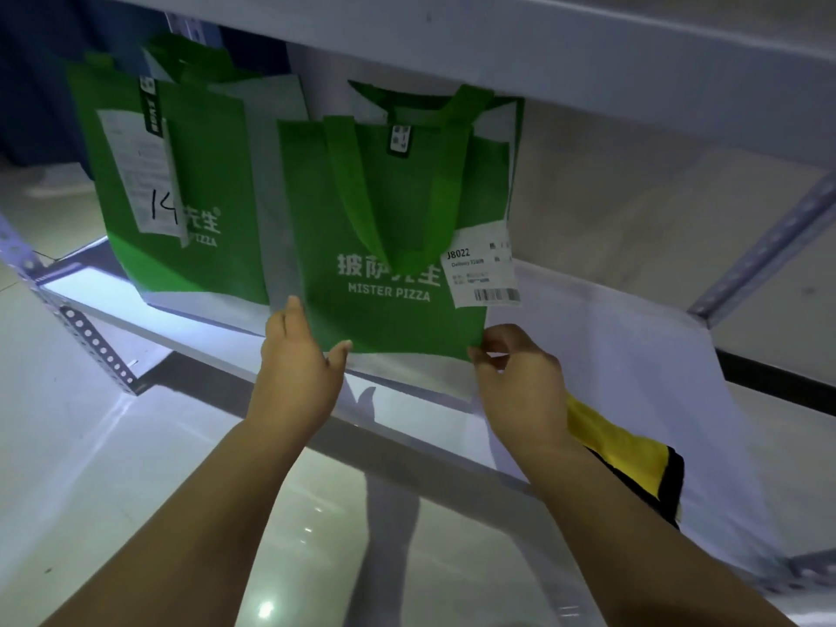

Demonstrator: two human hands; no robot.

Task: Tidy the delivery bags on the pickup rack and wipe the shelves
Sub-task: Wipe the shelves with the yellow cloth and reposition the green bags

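Observation:
A green "Mister Pizza" delivery bag [389,246] stands upright on the white rack shelf [610,337], with a printed label [486,269] on its right side. My left hand [298,359] holds its lower left corner, fingers behind and thumb in front. My right hand [515,368] pinches the lower right corner. A second green bag [181,183] with a receipt marked "14" stands just behind and to the left, touching the first. A yellow and black cloth [629,454] lies on the shelf under my right forearm.
The upper shelf [543,43] hangs close over the bag tops. Perforated metal rack posts stand at the left [86,332] and right [769,246]. A glossy tiled floor [135,491] shows below the shelf edge.

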